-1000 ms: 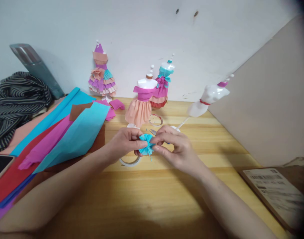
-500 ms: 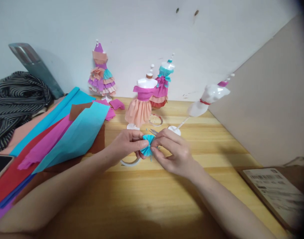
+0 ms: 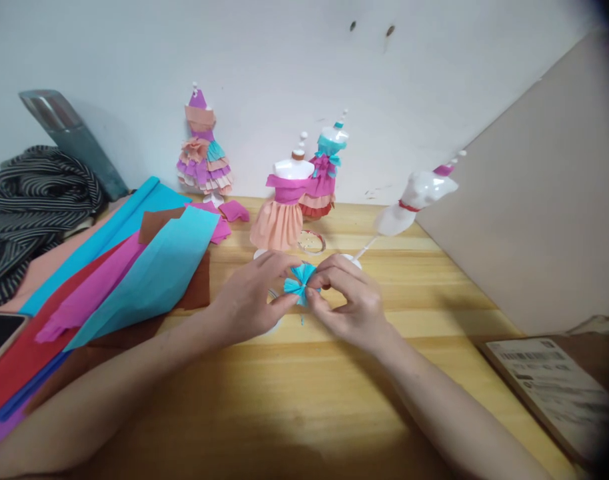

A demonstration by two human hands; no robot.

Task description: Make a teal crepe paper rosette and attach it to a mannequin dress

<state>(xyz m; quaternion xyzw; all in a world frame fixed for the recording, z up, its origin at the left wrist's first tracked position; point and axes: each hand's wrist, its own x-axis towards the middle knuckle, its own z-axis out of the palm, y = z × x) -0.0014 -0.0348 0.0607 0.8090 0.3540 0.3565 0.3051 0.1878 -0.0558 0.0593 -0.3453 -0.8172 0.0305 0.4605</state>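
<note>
Both my hands meet over the middle of the wooden table [image 3: 309, 393]. Between them is a small pleated turquoise paper rosette [image 3: 299, 283], gathered at its centre like a bow. My left hand [image 3: 249, 300] pinches its left side with thumb and fingers. My right hand [image 3: 347, 301] pinches its right side, fingers curled. A roll of tape lies under my left hand, mostly hidden. Just behind the hands stands a mini mannequin in a peach and magenta paper dress [image 3: 282, 210].
Sheets of turquoise crepe paper [image 3: 154, 273], magenta, red and brown paper lie at the left. Two more dressed mini mannequins [image 3: 203, 153] [image 3: 324, 170] stand by the wall. A bare white mannequin [image 3: 414, 197] tilts at the right. A cardboard panel [image 3: 534, 200] leans right; striped cloth [image 3: 29, 207] lies far left.
My hands have turned the rosette and raised it slightly toward the mannequin. It now looks more like a bow than a fan. My left hand has come to cover the tape roll.
</note>
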